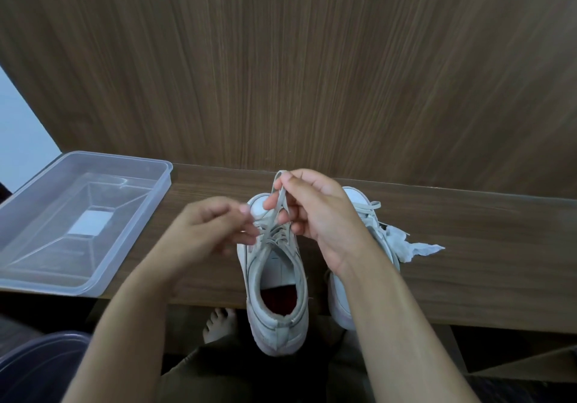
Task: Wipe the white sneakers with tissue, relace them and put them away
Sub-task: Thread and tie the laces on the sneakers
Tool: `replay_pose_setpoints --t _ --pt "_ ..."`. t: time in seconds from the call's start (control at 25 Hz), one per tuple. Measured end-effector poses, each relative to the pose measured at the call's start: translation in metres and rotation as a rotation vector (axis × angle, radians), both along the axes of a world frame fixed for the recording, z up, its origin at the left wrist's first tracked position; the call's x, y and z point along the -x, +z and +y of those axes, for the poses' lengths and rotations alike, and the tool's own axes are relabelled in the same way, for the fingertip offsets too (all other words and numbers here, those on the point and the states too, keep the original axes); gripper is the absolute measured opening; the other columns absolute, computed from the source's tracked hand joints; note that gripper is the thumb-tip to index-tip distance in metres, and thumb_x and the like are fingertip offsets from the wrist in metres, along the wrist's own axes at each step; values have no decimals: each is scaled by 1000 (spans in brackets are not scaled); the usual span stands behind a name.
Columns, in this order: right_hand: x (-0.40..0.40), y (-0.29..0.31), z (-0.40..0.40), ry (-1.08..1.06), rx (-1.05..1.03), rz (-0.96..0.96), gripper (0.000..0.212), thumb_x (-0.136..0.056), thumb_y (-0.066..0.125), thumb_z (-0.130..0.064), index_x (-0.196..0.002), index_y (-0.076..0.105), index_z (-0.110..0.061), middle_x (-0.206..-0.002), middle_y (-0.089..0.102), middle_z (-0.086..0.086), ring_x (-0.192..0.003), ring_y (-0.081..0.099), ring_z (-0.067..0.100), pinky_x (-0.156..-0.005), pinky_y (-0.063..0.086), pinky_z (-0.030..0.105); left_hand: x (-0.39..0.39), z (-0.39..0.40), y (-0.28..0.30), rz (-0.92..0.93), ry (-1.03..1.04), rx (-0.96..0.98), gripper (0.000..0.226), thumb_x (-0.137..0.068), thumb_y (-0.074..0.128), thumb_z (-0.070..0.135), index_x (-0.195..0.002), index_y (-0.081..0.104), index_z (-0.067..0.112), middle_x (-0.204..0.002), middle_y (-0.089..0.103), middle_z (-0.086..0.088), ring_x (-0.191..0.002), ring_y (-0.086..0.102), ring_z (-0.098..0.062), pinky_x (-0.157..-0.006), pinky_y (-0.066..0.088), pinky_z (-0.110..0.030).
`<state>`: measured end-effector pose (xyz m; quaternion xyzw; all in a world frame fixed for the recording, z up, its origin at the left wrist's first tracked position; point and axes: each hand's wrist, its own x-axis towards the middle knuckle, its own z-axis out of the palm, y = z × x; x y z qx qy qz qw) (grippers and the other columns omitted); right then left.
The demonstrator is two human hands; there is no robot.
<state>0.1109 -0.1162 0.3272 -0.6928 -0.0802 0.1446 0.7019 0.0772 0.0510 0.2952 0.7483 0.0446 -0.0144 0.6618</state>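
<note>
Right hand [315, 212] pinches lace [278, 196] above sneaker [274, 277]; left hand [209, 230] beside.

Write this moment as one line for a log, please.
step: relacing | right hand: pinches lace | left hand: at laces, blurred | sneaker: on shelf | tissue: beside second sneaker

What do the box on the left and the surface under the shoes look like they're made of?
Box: clear plastic, probably; see-through walls, glossy rim. Surface: brown wood grain, matte; whether solid wood or laminate cannot be told.
</note>
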Motion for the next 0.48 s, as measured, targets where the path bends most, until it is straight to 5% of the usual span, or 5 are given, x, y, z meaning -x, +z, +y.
replay_pose_setpoints --t 0.16,0.28,0.36,0.48 --pt "-3 -1 3 5 64 -76 16 -96 49 -25 -98 63 -18 -88 75 -2 -57 53 3 -56 39 17 -3 -15 -3 -204 -170 -114 24 -82 57 29 -96 72 16 -81 69 -2 -75 59 -6 -64 44 -14" --pt "-8 -3 -3 55 172 -195 30 -94 52 -15 -123 53 -22 -101 73 -8 -67 57 0 -62 41 13 -6 -11 -8 -211 -160 -9 20 -82 62 24 -90 73 9 -84 69 -12 -79 58 -15 -73 46 -25" --pt "-10 -6 -5 86 309 -226 42 -93 54 -10 -132 44 -22 -103 71 -14 -86 61 -1 -74 46 18 -6 -11 -11 -224 -115 48 16 -82 64 23 -88 72 11 -84 69 -17 -77 59 -18 -73 47 -28" --pt "-9 -11 -4 29 591 -283 30 -90 60 -19 -117 47 -24 -104 70 -10 -98 63 12 -89 50 37 -10 -14 -16 -231 16 161 12 -82 67 21 -91 71 16 -84 70 -2 -76 61 -12 -70 49 -29"
